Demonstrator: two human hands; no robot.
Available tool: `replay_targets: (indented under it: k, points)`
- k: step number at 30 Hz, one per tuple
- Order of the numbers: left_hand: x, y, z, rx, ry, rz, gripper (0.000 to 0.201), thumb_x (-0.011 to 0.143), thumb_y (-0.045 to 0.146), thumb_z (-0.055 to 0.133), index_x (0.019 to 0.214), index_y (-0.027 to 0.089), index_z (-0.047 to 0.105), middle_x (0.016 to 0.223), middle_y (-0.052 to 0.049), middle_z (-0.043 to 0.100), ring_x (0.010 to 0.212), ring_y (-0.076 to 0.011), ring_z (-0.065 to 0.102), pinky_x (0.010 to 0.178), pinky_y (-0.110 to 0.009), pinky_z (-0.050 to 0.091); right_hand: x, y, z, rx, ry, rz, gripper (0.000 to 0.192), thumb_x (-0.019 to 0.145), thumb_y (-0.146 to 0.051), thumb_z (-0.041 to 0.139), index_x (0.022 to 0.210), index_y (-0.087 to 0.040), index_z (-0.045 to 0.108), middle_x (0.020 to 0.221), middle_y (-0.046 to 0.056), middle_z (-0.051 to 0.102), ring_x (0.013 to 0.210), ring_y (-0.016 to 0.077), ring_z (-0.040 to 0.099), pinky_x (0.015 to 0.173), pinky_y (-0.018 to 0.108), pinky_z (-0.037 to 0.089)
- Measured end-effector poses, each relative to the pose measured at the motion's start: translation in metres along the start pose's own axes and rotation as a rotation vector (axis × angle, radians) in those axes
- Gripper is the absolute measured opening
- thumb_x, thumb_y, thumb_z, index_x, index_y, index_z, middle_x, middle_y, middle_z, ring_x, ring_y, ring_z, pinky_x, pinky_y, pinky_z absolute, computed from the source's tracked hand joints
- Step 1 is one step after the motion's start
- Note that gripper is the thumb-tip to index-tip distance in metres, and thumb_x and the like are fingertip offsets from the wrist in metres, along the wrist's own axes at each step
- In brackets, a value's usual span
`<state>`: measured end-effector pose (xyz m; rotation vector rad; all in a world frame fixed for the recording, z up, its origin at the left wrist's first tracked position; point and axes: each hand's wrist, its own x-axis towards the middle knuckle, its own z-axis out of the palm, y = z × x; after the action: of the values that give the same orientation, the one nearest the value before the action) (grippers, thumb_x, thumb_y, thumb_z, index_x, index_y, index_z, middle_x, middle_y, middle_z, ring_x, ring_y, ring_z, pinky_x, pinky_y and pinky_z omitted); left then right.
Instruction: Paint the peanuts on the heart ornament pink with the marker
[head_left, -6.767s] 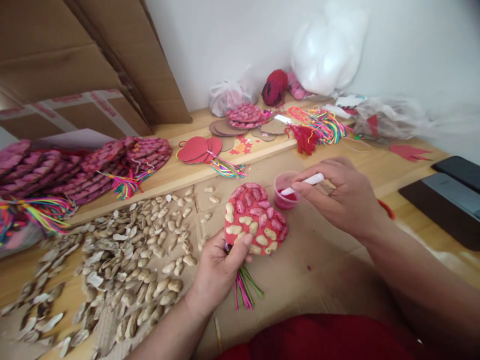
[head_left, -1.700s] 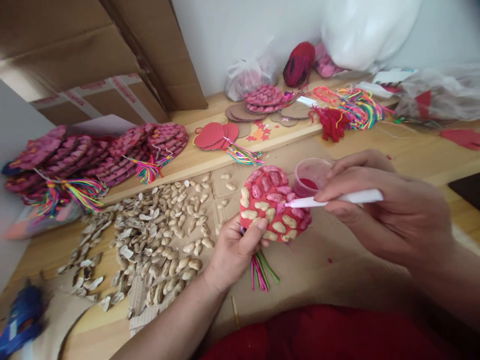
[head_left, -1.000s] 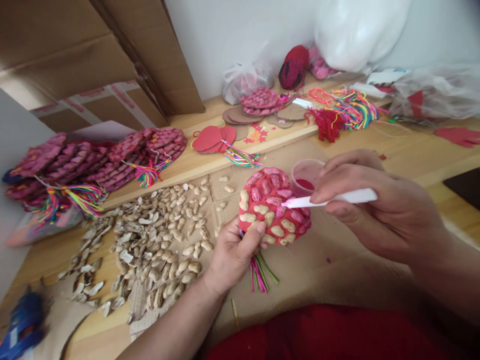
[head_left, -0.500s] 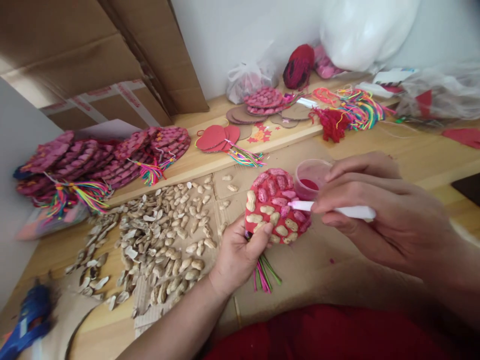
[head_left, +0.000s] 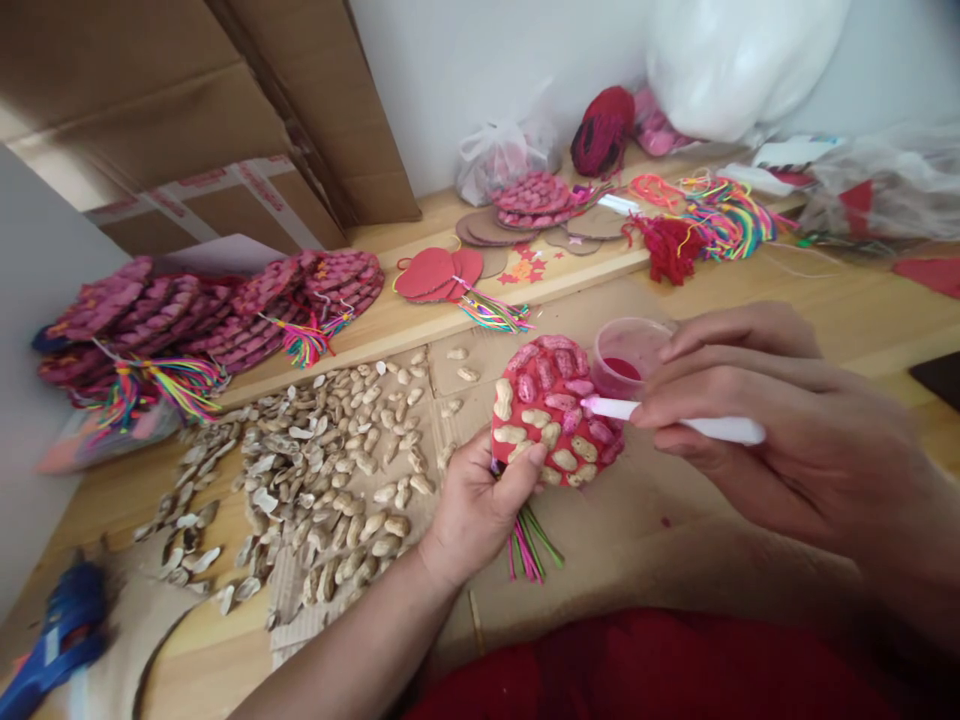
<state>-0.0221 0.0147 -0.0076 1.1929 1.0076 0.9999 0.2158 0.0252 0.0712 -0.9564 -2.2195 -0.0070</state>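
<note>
Pinching a white brush (head_left: 679,420), the right hand (head_left: 787,440) is laying it level, tip leftward onto the peanut-covered red disc (head_left: 553,412); the left hand (head_left: 476,505) is gripping the disc's lower-left edge, tilting it above the cardboard mat (head_left: 645,520). The paint cup (head_left: 626,358) is sitting just beyond the disc's right edge.

Soft, even daylight fills the scene, bright on the white wall (head_left: 480,60) far beyond the fingers. Shadows are faint (a pale one lies under the right hand (head_left: 787,440)). Straight edges bow outward from wide-angle distortion. The blue tool (head_left: 52,630), far left of the fingers, is blurred.
</note>
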Motion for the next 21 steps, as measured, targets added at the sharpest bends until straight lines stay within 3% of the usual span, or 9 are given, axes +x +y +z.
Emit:
replay_targets:
  k: [8,14,21]
  points:
    - [-0.0004,0.0002,-0.0002,0.026,-0.003,0.025,0.032,0.094,0.043,0.068,0.077,0.017,0.064,0.070,0.001,0.060,0.062,-0.0112,0.049,0.061,-0.022,0.044,-0.0001,-0.0018,0.0015,0.003,-0.038,-0.029,0.005,0.092,-0.033,0.065,0.097,-0.032,0.065,0.091,-0.001,0.074,0.110,0.0246,0.061,0.095,0.044,0.049]
    - [-0.0002,0.0021,0.0002,0.020,-0.001,0.029,0.030,0.094,0.042,0.069,0.079,0.017,0.065,0.071,0.001,0.061,0.063,-0.0107,0.050,0.063,-0.021,0.045,-0.0009,-0.0018,-0.0026,0.028,-0.010,-0.038,0.005,0.093,-0.033,0.065,0.097,-0.030,0.065,0.089,-0.002,0.074,0.107,0.0220,0.061,0.097,0.039,0.049]
    - [0.0001,0.0009,-0.0004,0.017,-0.002,-0.007,0.033,0.094,0.044,0.068,0.078,0.017,0.063,0.070,0.001,0.060,0.061,-0.0104,0.049,0.061,-0.021,0.044,-0.0017,-0.0004,0.0001,0.035,-0.093,-0.047,0.009,0.092,-0.027,0.061,0.100,-0.031,0.065,0.094,0.000,0.073,0.114,0.0242,0.059,0.098,0.044,0.047]
